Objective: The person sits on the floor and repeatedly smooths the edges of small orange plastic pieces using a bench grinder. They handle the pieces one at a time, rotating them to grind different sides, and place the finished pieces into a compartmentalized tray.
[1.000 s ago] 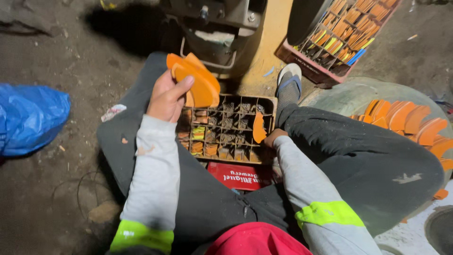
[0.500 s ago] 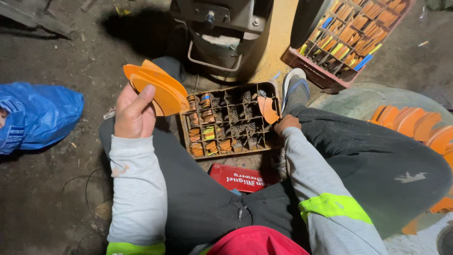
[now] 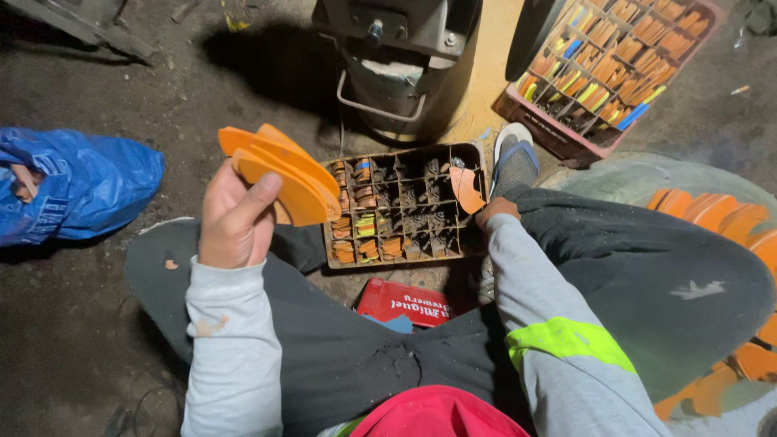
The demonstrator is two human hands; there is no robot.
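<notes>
Several orange curved pieces form a fanned stack in the left hand, long axis running from upper left to lower right, with fingers closed around the lower end. The right hand pinches one orange piece over the divided crate, which holds small orange and yellow parts in its left cells.

A fanned stack of thin orange sole-shaped pieces sat in the left hand; the dark compartmented plastic crate lay between both hands, the right hand at its edge.
</notes>
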